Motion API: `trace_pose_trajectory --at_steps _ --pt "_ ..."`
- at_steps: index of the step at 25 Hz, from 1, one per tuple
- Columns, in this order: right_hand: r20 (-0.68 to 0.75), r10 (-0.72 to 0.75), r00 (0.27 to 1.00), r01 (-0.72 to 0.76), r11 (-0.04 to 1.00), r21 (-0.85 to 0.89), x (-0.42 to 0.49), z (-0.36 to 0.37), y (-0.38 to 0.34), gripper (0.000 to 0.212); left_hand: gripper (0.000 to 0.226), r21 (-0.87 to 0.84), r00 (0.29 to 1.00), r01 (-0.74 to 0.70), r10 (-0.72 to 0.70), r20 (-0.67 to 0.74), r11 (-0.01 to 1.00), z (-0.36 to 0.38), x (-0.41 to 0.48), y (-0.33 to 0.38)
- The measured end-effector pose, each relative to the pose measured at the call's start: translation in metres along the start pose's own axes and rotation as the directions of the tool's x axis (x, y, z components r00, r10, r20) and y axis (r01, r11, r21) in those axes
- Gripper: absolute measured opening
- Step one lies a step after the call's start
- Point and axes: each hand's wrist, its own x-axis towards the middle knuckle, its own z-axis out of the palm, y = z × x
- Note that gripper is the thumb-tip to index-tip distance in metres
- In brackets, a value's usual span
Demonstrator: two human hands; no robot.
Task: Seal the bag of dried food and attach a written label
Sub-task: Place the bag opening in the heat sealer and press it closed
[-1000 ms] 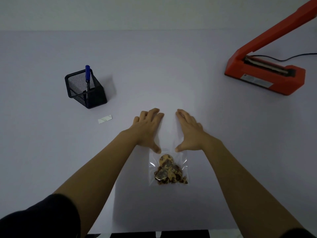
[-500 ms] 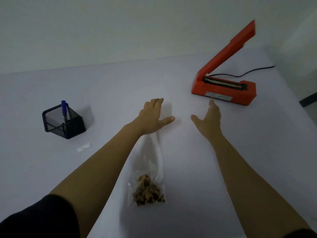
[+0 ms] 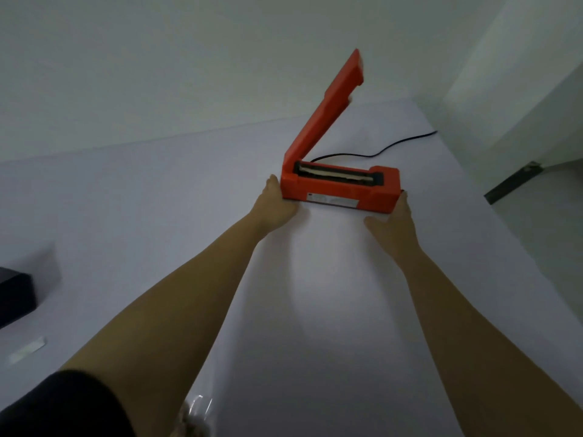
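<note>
An orange heat sealer [image 3: 342, 189] stands on the white table [image 3: 157, 216] with its lever arm raised. My left hand [image 3: 275, 205] presses against its left end and my right hand [image 3: 394, 220] against its right end, so both hold its base. Only the top of the clear bag [image 3: 197, 411] of dried food shows at the bottom edge, beside my left arm. A small white label [image 3: 26, 350] lies at the far left.
The black mesh pen holder [image 3: 14, 294] is partly cut off at the left edge. The sealer's black cord [image 3: 378, 151] trails back to the right. The table's right edge drops to the floor near the sealer.
Both hands have left the bag and reached forward to the sealer's two ends. The view has swung up and to the right, so the bag has dropped nearly out of sight.
</note>
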Motion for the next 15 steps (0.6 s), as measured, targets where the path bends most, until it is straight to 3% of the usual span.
trace_pose_trajectory --at_steps 4,15 --pt "0.015 -0.054 0.998 0.053 0.997 0.060 -0.013 -0.002 0.011 0.082 0.067 -0.017 0.999 -0.033 0.033 -0.028 0.999 0.008 -0.002 -0.004" --pt "-0.030 0.032 0.999 -0.029 0.994 0.102 -0.119 -0.011 0.050 0.089 0.082 0.001 0.995 -0.098 0.098 -0.006 0.995 0.036 -0.076 -0.051"
